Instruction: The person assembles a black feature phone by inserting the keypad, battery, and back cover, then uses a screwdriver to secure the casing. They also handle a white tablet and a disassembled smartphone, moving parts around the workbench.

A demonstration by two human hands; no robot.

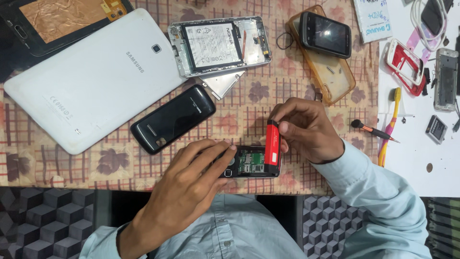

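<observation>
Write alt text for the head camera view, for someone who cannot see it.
A person's left hand steadies an opened black phone on a patterned tablecloth, while the right hand holds a red battery at its open back. Around them lie a white tablet, a black back cover and other dismantled phones.

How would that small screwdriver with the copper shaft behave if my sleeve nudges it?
The small screwdriver looks thin and round, so it would probably roll. It seems light, likely skidding easily on the smooth white sheet. It lies beside the right hand, so a knock seems plausible.
</observation>
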